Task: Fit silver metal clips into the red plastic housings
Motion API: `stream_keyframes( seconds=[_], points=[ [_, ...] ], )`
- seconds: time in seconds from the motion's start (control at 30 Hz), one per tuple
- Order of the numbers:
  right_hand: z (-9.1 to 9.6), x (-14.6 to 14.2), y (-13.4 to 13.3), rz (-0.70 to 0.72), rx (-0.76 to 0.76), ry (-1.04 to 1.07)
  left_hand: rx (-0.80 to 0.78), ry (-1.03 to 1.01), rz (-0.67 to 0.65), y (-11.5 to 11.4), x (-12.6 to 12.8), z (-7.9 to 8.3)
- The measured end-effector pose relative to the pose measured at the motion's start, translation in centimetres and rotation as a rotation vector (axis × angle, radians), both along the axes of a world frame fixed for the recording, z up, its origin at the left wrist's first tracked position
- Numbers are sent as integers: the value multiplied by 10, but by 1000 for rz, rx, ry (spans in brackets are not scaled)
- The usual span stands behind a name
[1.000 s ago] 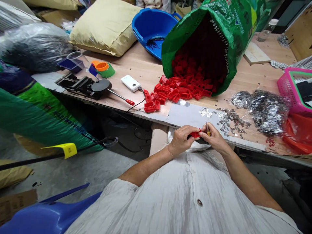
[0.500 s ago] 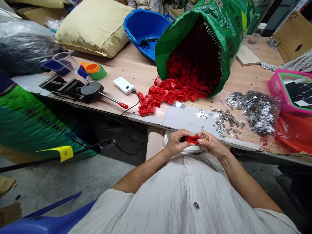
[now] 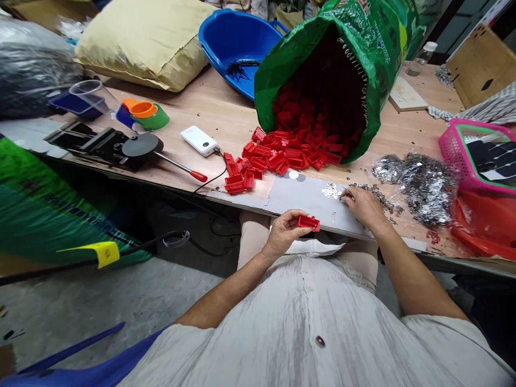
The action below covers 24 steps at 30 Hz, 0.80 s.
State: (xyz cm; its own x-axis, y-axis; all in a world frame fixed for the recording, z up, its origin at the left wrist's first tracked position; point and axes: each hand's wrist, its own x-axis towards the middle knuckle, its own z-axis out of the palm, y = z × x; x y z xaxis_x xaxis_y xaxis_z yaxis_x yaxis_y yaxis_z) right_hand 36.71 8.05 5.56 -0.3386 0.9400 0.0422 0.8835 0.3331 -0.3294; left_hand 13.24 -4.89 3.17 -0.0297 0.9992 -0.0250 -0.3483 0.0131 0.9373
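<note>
My left hand [image 3: 284, 234] pinches one end of a red plastic housing [image 3: 308, 222], a small oblong tray-like part with its hollow side up, just off the table's front edge. Over the grey board [image 3: 298, 200], the fingers of my right hand [image 3: 362, 205] are closed around a thin metal tool [image 3: 345, 189], mostly hidden by the fingers. Its tip is close to a patch of small shiny metal pieces [image 3: 331, 190]. More metal pieces [image 3: 377, 189] lie scattered beyond that hand. Loose red housings [image 3: 278, 157] spill from a green sack [image 3: 318, 32] lying on its side.
To the left are a lever-handled metal fixture [image 3: 141, 145], a white power bank [image 3: 199, 140] with a cable, and plastic scoops [image 3: 145, 112]. Behind stands a blue basin [image 3: 237, 43]. Bags of metal pieces [image 3: 429, 185] and a pink basket [image 3: 459, 156] are on the right.
My right hand has left the red housing and moved right and forward to the metal pieces, with the thin tool. My left hand keeps the housing, now tilted with its hollow side showing.
</note>
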Motion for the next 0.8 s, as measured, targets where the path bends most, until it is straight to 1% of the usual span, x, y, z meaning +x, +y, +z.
stream_keyframes(
  seconds=[0.13, 0.23, 0.4, 0.5, 0.63, 0.8],
  points=[
    [-3, -6, 6, 3, -33, -30, 41, 49, -9, 1, 0, -5],
    [-5, -5, 9, -1, -57, -34, 36, 54, -12, 2, 1, -7],
    [-4, 0, 10, -20, -84, -21, -67, -19, -1, 2, 5, -1],
    [-2, 0, 10, 12, -92, -42, -112, -48, 3, 2, 8, 4],
    [1, -1, 11, 40, -109, -72, -128, -47, -4, 3, 11, 6],
    [5, 1, 10, 6, -140, -26, -120, -44, 5, 2, 11, 7]
  ],
)
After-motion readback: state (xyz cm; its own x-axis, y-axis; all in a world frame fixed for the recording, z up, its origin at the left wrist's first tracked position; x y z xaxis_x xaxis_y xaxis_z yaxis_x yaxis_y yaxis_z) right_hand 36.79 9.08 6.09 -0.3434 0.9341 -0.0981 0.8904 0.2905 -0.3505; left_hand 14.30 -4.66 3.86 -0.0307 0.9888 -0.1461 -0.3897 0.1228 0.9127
